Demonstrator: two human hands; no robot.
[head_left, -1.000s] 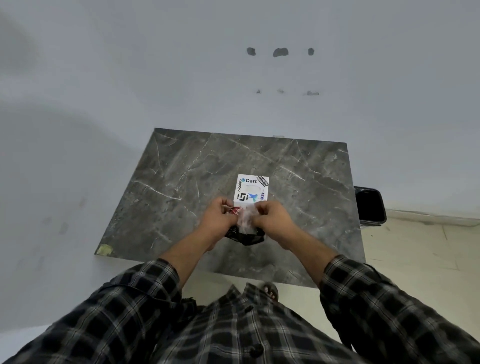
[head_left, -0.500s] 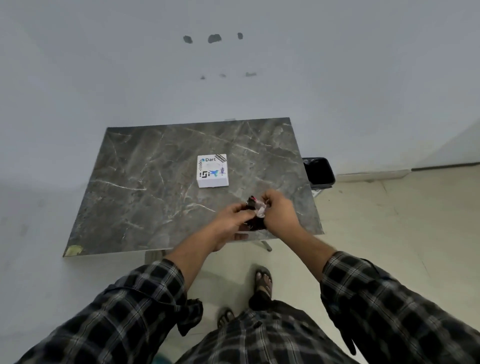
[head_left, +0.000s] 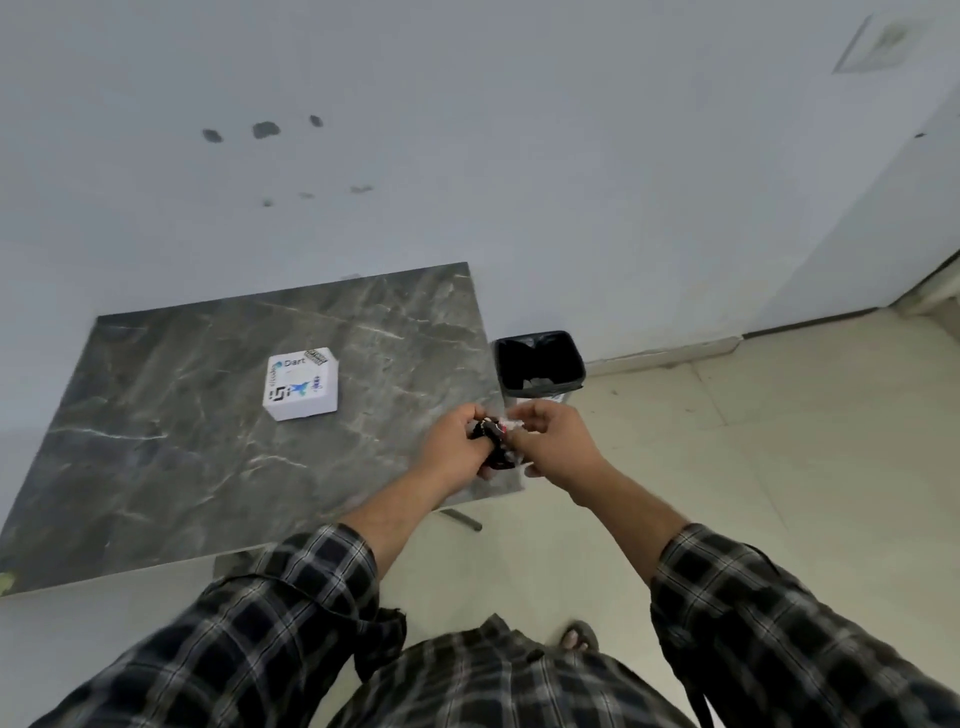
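Observation:
Both hands meet over the right front corner of a dark marble table (head_left: 182, 457). My left hand (head_left: 452, 449) grips a small black bundle with a red spot (head_left: 491, 439), partly hidden by my fingers. My right hand (head_left: 550, 441) pinches a scrap of clear plastic wrap (head_left: 517, 425) at the bundle's top. A white box printed "Dart" (head_left: 301, 384) lies on the table to the left of my hands.
A black bin with a dark liner (head_left: 540, 364) stands on the floor just right of the table, against the pale wall. Tiled floor (head_left: 753, 441) stretches to the right. My sandalled foot (head_left: 576, 636) shows below.
The view has swung to the right, so table and box sit further left. My hands have moved with the bundle from in front of the box to the table's right corner, near the bin.

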